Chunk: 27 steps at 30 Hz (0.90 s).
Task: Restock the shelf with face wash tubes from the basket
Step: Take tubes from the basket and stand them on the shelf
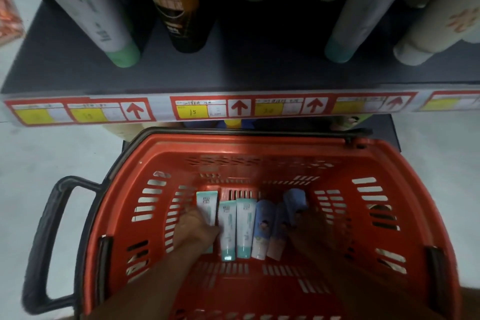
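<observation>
White tubes [244, 228] lengthwise, caps near.

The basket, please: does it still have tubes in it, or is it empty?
Not empty: the basket holds six tubes lying side by side on its floor, three white-and-teal and three blue.

Six face wash tubes [244, 228] lie side by side in the red basket [259, 148]

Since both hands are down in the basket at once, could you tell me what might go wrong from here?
The left hand lies over the leftmost white tube, tight against its neighbours, so lifting it could drag those askew. The right hand is in deep shadow by the blue tubes; its grip cannot be judged, and a tube might slip. On the shelf, standing tubes lean outward and could topple if bumped.
</observation>
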Each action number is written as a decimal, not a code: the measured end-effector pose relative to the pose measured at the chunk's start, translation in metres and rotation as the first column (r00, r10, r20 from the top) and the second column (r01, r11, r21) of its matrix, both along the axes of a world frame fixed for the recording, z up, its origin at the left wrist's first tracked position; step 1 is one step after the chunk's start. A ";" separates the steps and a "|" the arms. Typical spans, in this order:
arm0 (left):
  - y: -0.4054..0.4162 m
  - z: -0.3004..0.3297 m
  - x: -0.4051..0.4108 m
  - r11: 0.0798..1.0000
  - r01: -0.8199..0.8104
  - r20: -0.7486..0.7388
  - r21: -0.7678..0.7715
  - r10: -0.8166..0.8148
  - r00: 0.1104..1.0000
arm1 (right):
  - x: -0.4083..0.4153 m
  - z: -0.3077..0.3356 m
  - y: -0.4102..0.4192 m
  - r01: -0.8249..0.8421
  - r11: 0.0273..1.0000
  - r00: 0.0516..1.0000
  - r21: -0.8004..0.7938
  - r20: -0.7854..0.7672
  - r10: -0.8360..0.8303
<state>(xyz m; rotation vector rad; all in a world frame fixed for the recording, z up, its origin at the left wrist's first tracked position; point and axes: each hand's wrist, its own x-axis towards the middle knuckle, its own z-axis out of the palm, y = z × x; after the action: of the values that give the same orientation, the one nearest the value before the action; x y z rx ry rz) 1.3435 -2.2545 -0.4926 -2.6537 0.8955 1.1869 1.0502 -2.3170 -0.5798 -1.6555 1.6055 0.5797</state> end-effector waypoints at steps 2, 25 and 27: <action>-0.003 0.012 0.000 0.998 -0.035 -0.024 -0.057 0.034 0.999 | -0.001 -0.006 0.000 0.097 0.991 0.987 -0.096 0.137 -0.083; -0.024 0.247 -0.085 0.711 -0.006 -0.146 -0.703 -0.137 0.980 | 0.007 0.326 -0.012 0.420 0.747 0.872 -0.515 0.456 -0.176; -0.029 0.271 -0.099 0.660 0.005 -0.133 -0.751 -0.159 0.978 | -0.001 0.353 -0.016 0.451 0.719 0.850 -0.529 0.499 -0.166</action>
<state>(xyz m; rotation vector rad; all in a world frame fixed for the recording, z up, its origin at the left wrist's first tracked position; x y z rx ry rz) 1.2447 -2.2833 -0.2214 -3.0483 1.8868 1.2517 1.0491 -2.3331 -0.2270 -1.7265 1.7892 -0.5505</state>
